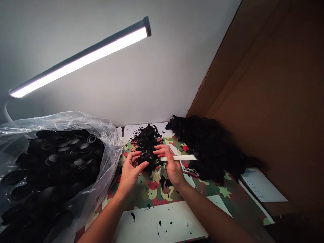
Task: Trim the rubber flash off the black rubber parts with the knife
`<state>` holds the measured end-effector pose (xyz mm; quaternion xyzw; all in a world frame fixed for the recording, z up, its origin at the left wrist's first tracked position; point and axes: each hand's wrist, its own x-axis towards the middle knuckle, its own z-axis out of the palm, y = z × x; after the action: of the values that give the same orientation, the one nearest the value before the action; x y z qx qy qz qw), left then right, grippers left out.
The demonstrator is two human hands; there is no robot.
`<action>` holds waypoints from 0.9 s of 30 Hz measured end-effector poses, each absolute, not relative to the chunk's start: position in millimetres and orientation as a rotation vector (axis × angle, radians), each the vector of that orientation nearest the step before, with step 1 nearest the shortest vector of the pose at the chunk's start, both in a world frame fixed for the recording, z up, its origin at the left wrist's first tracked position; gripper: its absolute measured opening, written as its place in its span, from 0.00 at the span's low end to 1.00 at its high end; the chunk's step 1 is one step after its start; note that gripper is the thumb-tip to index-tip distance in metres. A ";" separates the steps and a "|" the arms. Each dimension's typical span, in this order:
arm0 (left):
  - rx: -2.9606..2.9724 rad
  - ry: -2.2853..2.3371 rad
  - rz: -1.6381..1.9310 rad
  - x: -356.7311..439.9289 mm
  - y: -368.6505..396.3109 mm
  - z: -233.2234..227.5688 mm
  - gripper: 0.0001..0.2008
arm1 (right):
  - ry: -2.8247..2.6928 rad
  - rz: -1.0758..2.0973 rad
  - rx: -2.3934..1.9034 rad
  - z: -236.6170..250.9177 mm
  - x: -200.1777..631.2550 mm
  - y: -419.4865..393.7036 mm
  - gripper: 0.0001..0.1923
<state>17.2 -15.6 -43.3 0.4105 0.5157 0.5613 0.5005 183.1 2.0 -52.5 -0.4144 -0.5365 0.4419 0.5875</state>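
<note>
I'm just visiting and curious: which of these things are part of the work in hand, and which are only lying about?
In use: black ribbed part in left hand; white stick tool in right hand; bag of black parts; black trimmings.
Lying about: lamp, cardboard, printed sheet.

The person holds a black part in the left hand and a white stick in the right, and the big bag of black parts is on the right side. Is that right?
Not quite. The head view shows the bag on the left side. The left hand does hold the black part, and the right hand holds the white stick.
</note>
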 end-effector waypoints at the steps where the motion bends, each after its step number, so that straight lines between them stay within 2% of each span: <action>1: 1.010 1.254 1.357 16.5 -16.3 -43.9 0.23 | -1.235 1.018 -0.958 -50.9 185.6 2.0 0.34; 4: 1.115 1.250 1.303 15.1 -17.6 -46.8 0.19 | -1.281 1.083 -0.920 -43.4 192.3 -0.3 0.34; 7: 1.123 1.211 1.206 13.7 -16.7 -49.4 0.18 | -1.441 1.023 -0.888 -36.0 196.7 -5.0 0.20; 11: 1.187 1.254 1.207 11.4 -13.5 -49.4 0.17 | -1.638 0.780 -0.801 -37.1 197.0 -7.9 0.04; 18: 1.539 1.433 1.095 11.6 -14.6 -46.9 0.19 | -2.014 0.186 -0.581 -58.0 186.7 -1.3 0.07; 22: 1.592 1.412 1.091 13.0 -16.4 -47.2 0.26 | -2.060 0.111 -0.592 -61.1 183.4 -1.0 0.08; 27: 1.686 1.417 1.087 12.0 -17.4 -45.5 0.31 | -2.117 -0.017 -0.593 -56.5 181.7 -5.6 0.09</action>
<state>12.0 -17.4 -45.5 0.6465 0.5434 0.4169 0.3361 181.7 -5.6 -56.5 -0.2403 -0.8578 -0.0070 0.4543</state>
